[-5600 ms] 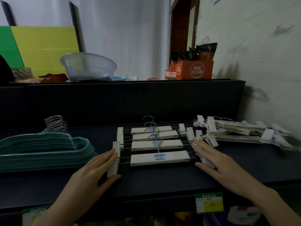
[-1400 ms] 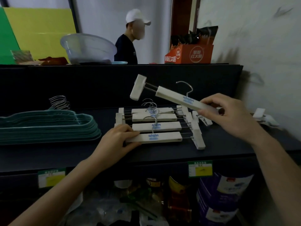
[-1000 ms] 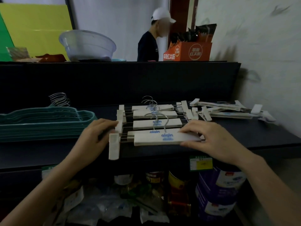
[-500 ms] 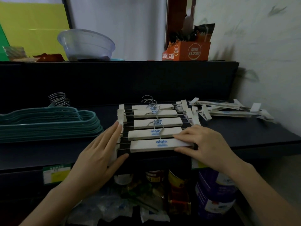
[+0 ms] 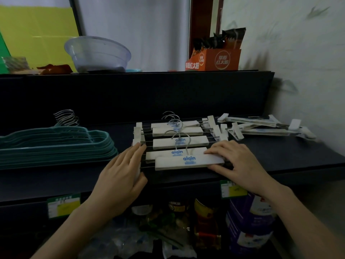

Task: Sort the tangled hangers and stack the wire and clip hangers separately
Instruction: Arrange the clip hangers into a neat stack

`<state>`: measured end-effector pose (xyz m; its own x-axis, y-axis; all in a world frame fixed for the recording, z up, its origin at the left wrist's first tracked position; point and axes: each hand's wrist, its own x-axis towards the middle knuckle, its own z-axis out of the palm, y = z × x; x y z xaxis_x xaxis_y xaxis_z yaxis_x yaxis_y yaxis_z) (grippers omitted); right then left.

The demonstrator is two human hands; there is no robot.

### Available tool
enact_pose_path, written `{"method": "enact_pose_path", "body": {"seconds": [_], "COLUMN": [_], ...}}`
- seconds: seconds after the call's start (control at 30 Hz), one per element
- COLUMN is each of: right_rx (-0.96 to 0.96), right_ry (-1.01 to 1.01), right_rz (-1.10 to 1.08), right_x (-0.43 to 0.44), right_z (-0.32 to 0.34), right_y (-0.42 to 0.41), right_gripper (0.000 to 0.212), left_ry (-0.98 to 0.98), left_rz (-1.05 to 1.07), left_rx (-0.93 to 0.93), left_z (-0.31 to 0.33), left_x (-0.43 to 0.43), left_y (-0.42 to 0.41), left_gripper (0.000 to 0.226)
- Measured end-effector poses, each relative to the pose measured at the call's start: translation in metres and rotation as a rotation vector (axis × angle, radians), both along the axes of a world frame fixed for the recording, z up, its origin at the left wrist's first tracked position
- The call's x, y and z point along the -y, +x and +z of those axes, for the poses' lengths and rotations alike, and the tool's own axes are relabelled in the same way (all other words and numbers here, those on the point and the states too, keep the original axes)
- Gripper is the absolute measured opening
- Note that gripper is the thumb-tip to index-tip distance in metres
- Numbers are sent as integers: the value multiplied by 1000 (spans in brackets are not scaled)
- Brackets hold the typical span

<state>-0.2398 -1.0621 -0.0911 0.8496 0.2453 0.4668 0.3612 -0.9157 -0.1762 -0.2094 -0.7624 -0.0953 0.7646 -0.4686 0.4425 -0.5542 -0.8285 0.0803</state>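
Observation:
Several white clip hangers lie in an overlapping row (image 5: 180, 142) in the middle of the dark shelf (image 5: 280, 157). The nearest clip hanger (image 5: 188, 161) lies on top at the shelf's front edge. My left hand (image 5: 121, 171) presses flat against its left clip end, fingers together. My right hand (image 5: 237, 161) rests on its right end with fingers spread over the bar. A stack of teal wire hangers (image 5: 56, 144) with metal hooks lies at the left. A loose pile of white clip hangers (image 5: 261, 127) lies at the right near the wall.
A raised dark ledge (image 5: 130, 90) behind the shelf carries a clear plastic bowl (image 5: 97, 54) and an orange carton (image 5: 214, 60). The wall (image 5: 298, 71) closes the right side. Below the shelf stand bottles, bags and a blue tub (image 5: 248, 227).
My right hand brought a clip hanger from the right pile and laid it at the front of the row. Both hands now press its ends, squaring it with the others.

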Motion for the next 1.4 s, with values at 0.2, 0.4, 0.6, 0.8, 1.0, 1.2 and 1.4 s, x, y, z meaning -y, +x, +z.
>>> {"method": "enact_pose_path", "body": {"seconds": [0.2, 0.4, 0.6, 0.8, 1.0, 1.2, 1.4], "right_rx": [-36, -34, -45, -104, -141, -173, -88], "right_ry": [-2, 40, 114, 133, 145, 192, 173], "right_rz": [12, 40, 67, 82, 101, 103, 48], "right_x": [-4, -1, 7, 18, 33, 43, 29], "right_z": [2, 2, 1, 4, 11, 33, 62], "right_y": [12, 14, 7, -3, -14, 0, 74], "right_gripper": [56, 55, 54, 57, 57, 41, 31], "left_ry": [-19, -5, 56, 195, 307, 65, -138], "left_rz": [31, 22, 48, 70, 37, 23, 314], "left_rx": [-85, -115, 12, 69, 82, -87, -181], "left_z": [3, 5, 2, 11, 24, 49, 62], "left_x": [-1, -2, -8, 0, 11, 24, 40], "left_y": [14, 13, 11, 8, 10, 17, 92], "left_gripper": [81, 80, 69, 70, 68, 79, 40]}}
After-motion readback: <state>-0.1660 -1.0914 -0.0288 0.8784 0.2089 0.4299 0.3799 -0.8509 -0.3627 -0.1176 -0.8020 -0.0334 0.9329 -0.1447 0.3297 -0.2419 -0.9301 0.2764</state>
